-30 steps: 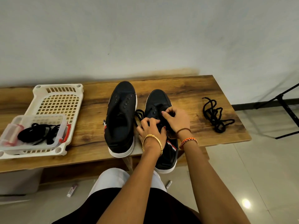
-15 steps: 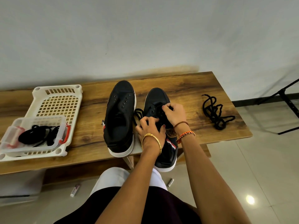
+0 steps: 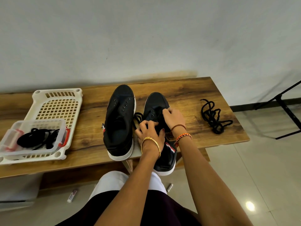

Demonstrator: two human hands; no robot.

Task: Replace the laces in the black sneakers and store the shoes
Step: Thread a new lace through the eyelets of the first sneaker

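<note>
Two black sneakers sit on the wooden surface: the left sneaker laceless, the right sneaker under both hands. Left hand fingers pinch the lace by the eyelets; right hand fingers curl on the tongue area. Its heel overhangs the near edge, so a hard tug could tip it off. Since a second ago, the hands have barely shifted.

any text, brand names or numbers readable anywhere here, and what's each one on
No text can be read in this view.
Tongue label on the right sneaker: a brown patch with markings, too blurred to read.
Small tube on the floor: any print too small to read.
Small tube on the floor by the right sneaker's heel: likewise unreadable.
</note>
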